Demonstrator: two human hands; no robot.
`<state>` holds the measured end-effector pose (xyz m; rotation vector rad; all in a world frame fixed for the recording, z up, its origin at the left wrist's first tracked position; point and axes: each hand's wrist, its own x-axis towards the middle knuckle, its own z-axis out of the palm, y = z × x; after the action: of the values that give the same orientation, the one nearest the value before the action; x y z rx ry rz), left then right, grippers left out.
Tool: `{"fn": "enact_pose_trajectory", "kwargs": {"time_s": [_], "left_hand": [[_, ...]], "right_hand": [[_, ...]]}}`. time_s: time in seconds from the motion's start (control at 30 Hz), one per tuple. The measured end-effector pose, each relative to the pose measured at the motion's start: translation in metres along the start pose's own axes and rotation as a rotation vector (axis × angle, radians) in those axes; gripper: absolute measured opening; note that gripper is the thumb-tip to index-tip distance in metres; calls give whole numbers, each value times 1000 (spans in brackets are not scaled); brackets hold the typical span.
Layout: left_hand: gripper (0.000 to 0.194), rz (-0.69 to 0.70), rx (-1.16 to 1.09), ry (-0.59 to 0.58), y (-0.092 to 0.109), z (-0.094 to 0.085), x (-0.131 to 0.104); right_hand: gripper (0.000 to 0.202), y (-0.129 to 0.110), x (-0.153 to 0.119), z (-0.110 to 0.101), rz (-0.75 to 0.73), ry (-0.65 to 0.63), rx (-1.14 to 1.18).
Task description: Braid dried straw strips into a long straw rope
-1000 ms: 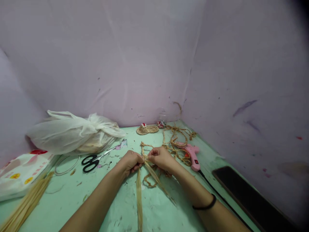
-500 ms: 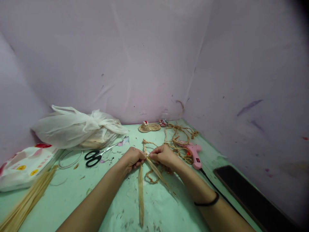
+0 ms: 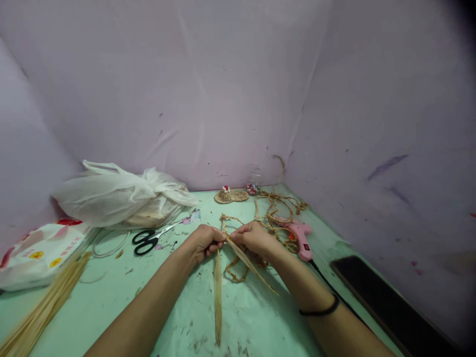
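Both my hands meet at the middle of the green table. My left hand pinches the fibre braid where its loose strands begin. Just to the right, my right hand has its fingers closed on the same braid. One pale flat strand hangs toward me from below my left fingers. A second strand slants down to the right beneath my right hand. Beyond the fingertips, the plaited part runs away from me and joins a long braided cord coiled at the back right.
Black-handled scissors, a wire ring, a white bag, a printed packet and pale fibres are at the left. A woven piece lies behind. A pink glue gun and black phone-like slab are at the right.
The slanting strand's free end has swung slightly outward to the right. Both hands keep their grip in nearly the same place, and the view has shifted slightly.
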<state>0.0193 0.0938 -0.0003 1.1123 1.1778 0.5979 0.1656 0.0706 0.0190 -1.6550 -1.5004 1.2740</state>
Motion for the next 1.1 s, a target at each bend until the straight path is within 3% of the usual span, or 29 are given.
{"fn": "enact_pose_trajectory", "kwargs": {"time_s": [0.37, 0.53, 0.73, 0.93, 1.1], "left_hand": [[12, 4, 131, 41, -4, 1, 2], [13, 36, 283, 79, 1, 3, -1], [10, -32, 357, 121, 10, 8, -5], [9, 121, 275, 139, -4, 9, 3], [10, 137, 215, 127, -5, 8, 0]], "right_hand": [[13, 16, 11, 8, 12, 53, -139], [14, 19, 15, 8, -110, 128, -374], [17, 13, 9, 8, -205, 158, -489], [22, 4, -3, 4, -179, -3, -467], [16, 8, 4, 4, -86, -78, -195]]}}
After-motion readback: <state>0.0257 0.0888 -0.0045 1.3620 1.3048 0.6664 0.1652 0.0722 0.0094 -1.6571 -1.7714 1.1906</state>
